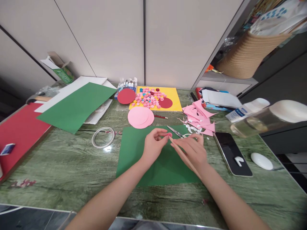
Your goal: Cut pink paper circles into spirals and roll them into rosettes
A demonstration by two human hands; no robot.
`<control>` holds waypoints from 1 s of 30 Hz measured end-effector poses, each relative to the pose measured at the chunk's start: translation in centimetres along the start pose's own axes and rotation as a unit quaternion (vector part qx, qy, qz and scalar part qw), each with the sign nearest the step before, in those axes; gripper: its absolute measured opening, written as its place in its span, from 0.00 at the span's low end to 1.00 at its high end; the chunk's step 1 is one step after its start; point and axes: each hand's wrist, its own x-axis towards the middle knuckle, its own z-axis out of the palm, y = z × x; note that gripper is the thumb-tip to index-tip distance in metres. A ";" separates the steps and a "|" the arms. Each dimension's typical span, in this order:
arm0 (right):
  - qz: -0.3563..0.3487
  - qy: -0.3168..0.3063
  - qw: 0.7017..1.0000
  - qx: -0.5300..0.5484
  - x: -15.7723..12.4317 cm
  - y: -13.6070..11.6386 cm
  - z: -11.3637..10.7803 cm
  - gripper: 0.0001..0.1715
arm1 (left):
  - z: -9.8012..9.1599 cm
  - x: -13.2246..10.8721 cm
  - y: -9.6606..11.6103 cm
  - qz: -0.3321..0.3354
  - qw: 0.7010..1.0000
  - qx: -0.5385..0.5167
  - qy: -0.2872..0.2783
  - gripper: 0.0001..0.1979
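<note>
My left hand [153,145] and my right hand [192,150] meet over a green paper sheet [134,159] on the green marble table. The left fingers pinch a small pink rolled paper piece [169,134]. The right hand grips a thin wooden stick [183,155] whose tip reaches the pink roll. Scissors [176,131] lie just behind the hands on the green sheet.
Pink paper discs [140,117], a yellow sheet [175,99] with several small rolled pieces, red discs [126,95], pink scraps [200,116], a tape ring [103,137], a phone [232,153], a white pebble-shaped object [262,160], bottles [261,119], large green [76,107] and red [19,134] sheets at left.
</note>
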 end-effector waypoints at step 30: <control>-0.029 -0.001 0.996 -0.085 0.0 0.5 -0.4 0.21 | 0.5 -0.5 0.4 0.020 0.997 0.068 -0.010 0.09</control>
